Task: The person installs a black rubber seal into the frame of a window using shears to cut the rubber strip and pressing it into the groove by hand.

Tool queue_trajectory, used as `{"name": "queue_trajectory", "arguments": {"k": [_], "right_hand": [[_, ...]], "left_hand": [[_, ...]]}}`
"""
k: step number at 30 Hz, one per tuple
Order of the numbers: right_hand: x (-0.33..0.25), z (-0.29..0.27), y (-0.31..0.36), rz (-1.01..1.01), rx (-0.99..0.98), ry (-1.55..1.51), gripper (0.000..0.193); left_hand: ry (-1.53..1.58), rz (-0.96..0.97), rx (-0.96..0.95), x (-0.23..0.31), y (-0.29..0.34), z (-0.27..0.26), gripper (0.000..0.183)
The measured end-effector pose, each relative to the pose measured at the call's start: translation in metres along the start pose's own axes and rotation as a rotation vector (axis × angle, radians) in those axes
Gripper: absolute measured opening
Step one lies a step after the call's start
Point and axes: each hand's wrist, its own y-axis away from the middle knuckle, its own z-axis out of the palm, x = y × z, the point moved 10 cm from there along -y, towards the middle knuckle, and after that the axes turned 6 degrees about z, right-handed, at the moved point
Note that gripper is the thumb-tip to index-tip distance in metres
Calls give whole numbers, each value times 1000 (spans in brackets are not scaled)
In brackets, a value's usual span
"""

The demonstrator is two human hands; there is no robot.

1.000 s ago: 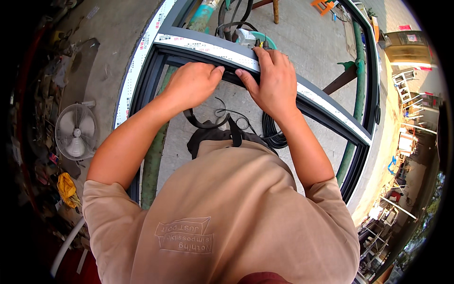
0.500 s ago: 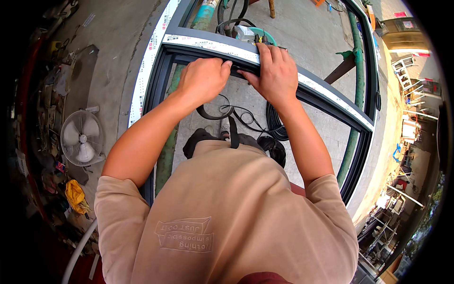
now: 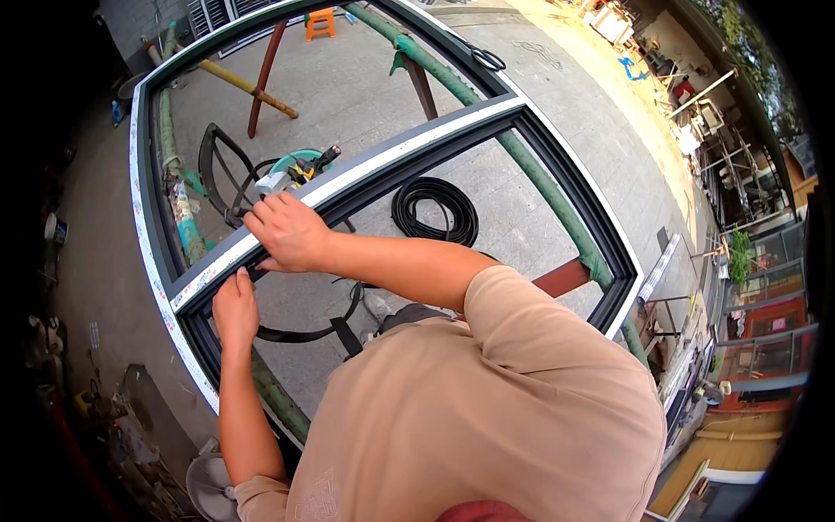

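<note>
A large dark grey window frame (image 3: 581, 165) with white printed film on its faces lies across green-wrapped supports. My right hand (image 3: 289, 233) grips its crossbar (image 3: 383, 163) near the left end, fingers over the film and thumb underneath at the grooved inner side. Close below, my left hand (image 3: 235, 306) is closed, with its fingertips pressed at the inner corner of the crossbar and left side. Whatever is between those fingertips is hidden. A black flexible strip (image 3: 300, 337) hangs in a loop below the hands, inside the near opening; where its upper end goes cannot be seen.
A coil of black strip (image 3: 435, 213) lies on the floor within the frame. Beyond the crossbar is a teal basin (image 3: 300, 160) with tools. Black-handled scissors (image 3: 488, 59) rest on the far right frame edge. A fan (image 3: 211, 487) stands at lower left, an orange stool (image 3: 320, 23) far off.
Both hands have shifted left along the crossbar to its left end, and my body and view have turned. My right hand stays on the crossbar; my left hand is now at the corner.
</note>
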Motion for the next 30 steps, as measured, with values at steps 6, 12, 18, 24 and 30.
{"name": "queue_trajectory", "arguments": {"k": [6, 12, 18, 24, 30], "right_hand": [[27, -13, 12, -45, -79, 47, 74], [39, -10, 20, -77, -65, 47, 76], [48, -20, 23, -77, -84, 29, 78], [53, -14, 25, -88, -99, 22, 79], [73, -27, 34, -43, -142, 33, 82]], "left_hand": [[-57, 38, 44, -25, -2, 0, 55], [-19, -58, 22, -22, 1, -1, 55], [-40, 44, 90, -32, -5, -2, 54], [21, -133, -49, -8, 7, -4, 54], [-64, -32, 19, -26, 0, -1, 54]]}}
